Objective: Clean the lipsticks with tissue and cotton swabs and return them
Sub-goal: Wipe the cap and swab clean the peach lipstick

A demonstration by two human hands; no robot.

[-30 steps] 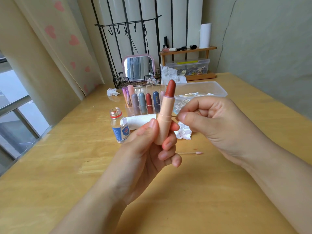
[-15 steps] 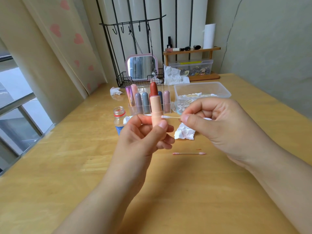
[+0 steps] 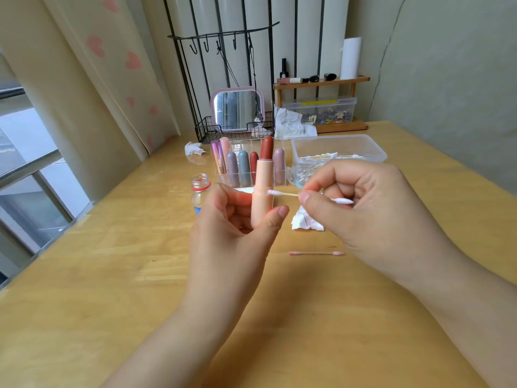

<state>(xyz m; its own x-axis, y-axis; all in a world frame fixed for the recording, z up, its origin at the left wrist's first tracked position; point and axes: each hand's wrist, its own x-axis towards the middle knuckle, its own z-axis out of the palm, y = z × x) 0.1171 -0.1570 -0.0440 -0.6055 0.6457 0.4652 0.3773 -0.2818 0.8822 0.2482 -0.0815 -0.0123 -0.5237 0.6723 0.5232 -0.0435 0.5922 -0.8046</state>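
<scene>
Your left hand [image 3: 240, 219] grips the peach-pink plastic lipstick tube [image 3: 261, 197] upright, its brick-red bullet raised, thumb and fingers curled round the base. Just right of it, your right hand [image 3: 361, 203] pinches a white-tipped cotton swab [image 3: 282, 194], one tip touching the tube's collar seam. You appear to be mid-clean on the casing; next, probably, run the tip round that groove, turning the tube. Beyond your fingers stands the clear organiser of capped lipsticks [image 3: 246, 169]; below the right hand a used pink-stained swab [image 3: 316, 253] lies on the wooden surface [image 3: 112, 275], with open room toward you.
</scene>
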